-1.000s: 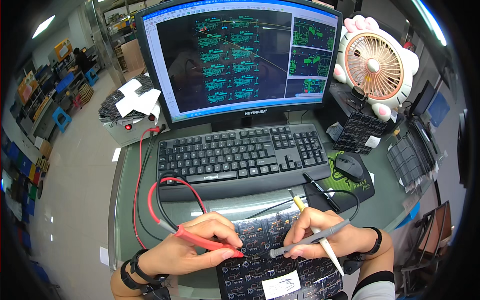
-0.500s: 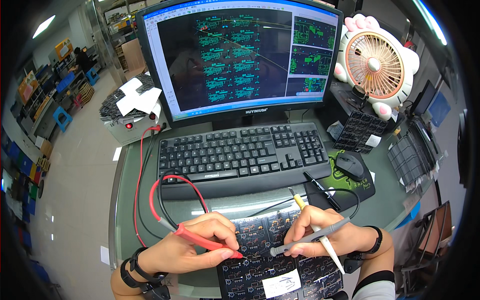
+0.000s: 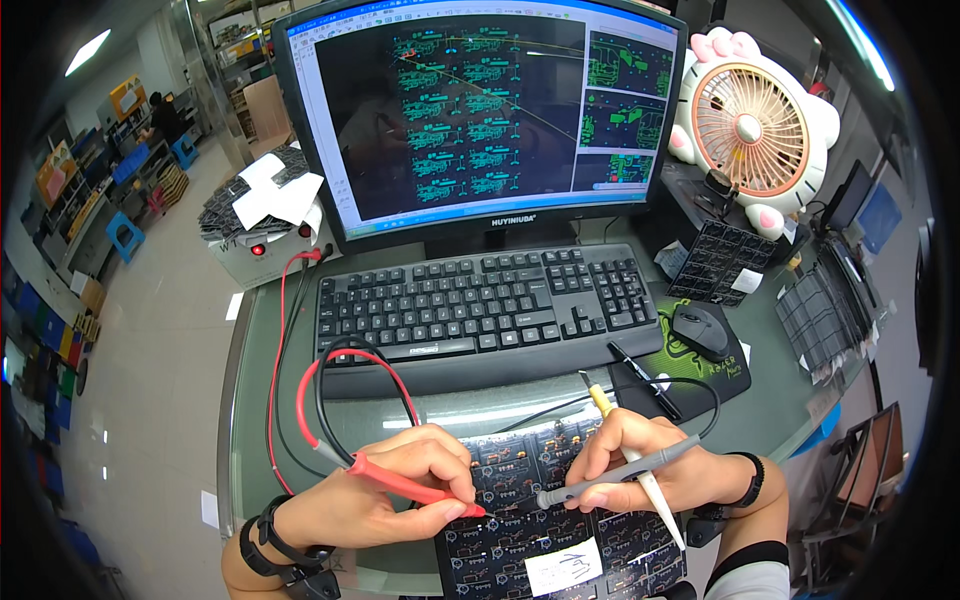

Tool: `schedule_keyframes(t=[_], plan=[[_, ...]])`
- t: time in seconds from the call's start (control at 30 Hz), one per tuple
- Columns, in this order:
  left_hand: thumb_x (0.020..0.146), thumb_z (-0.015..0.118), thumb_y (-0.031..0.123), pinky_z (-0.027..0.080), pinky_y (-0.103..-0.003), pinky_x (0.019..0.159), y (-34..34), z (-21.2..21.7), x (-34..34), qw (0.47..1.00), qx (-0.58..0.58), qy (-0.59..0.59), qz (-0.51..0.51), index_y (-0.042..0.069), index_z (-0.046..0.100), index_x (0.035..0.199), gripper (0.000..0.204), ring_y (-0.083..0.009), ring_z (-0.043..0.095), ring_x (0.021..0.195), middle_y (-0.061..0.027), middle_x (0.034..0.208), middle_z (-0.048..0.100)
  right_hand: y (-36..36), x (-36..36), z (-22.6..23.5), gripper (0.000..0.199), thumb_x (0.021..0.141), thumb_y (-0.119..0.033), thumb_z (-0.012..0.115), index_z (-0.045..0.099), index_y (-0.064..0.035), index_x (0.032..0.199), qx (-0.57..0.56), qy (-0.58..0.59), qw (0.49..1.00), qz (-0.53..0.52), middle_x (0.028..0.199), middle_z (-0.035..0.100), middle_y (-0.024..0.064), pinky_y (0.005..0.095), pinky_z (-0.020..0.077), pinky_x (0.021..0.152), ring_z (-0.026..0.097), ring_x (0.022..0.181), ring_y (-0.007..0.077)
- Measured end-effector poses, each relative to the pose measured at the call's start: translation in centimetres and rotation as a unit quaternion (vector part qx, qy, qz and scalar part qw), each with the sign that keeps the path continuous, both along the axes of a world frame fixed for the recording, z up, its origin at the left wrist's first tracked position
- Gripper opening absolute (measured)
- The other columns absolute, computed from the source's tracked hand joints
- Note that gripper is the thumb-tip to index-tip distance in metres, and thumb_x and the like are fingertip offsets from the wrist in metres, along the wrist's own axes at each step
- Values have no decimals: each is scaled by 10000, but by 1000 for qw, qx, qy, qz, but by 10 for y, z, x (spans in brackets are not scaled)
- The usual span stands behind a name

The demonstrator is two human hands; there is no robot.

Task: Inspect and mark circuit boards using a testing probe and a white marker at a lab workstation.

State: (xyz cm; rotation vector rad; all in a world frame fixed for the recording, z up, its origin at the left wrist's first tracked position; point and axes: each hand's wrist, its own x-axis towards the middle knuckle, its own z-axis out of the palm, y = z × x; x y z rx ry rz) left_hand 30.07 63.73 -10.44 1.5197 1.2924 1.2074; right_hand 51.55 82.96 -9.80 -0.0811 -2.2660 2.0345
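Observation:
A dark printed circuit board panel (image 3: 490, 572) with rows of small circuits and a white handwritten label (image 3: 562, 568) lies at the desk's near edge. My left hand (image 3: 385, 510) is closed round a red test probe (image 3: 400, 483), its tip down at the panel's left part. My right hand (image 3: 690, 465) pinches a grey test probe (image 3: 610, 477), pointing left over the panel's middle. Tucked in that same hand is a slim craft knife (image 3: 658, 508) with a white handle and yellow collar, its blade pointing up and away. Whether either probe tip touches the panel, I cannot tell.
Beyond the panel sit a black keyboard (image 3: 470, 305), a pen (image 3: 645, 380) and a mouse (image 3: 698, 332) on a mat. A monitor (image 3: 480, 130) with a board layout stands behind. Red and black leads run from a box (image 3: 245, 268) at left. A fan (image 3: 750, 130) stands right.
The grey probe's tip has shifted very slightly left. My left hand and the red probe look nearly still.

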Motion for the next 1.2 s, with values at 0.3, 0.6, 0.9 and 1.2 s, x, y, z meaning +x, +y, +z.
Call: schedule_keyframes(t=[0.3,0.6,0.9,1.2], plan=[[784,650,-54,567,-312,842,0,1,1,1000,-3,4,4,26,602,894,144,-155,551,899,-96,948,540,0,0,1,256,863,-184,694,502,-23,914,12,-2,1000,3,850,660,73,259,495,622,629,756,126],[793,681,27,481,-321,782,-1,3,3,999,25,41,3,64,607,878,118,-172,559,869,-62,908,576,-1,3,0,255,865,-192,691,507,-21,905,29,-1,1000,6,856,662,82,276,508,639,640,772,144],[838,623,27,468,-237,719,1,21,13,988,-65,-129,54,-18,448,1246,446,-75,560,783,-104,1100,557,1,-11,20,258,867,-224,693,520,-36,902,-2,-19,999,-30,818,589,11,238,446,603,554,703,69],[809,610,41,431,-352,905,0,12,13,965,-54,-251,51,38,545,948,153,-192,557,945,-86,958,579,-4,38,37,242,880,-245,666,555,-40,943,169,15,985,-30,789,641,69,233,487,590,624,675,122]])
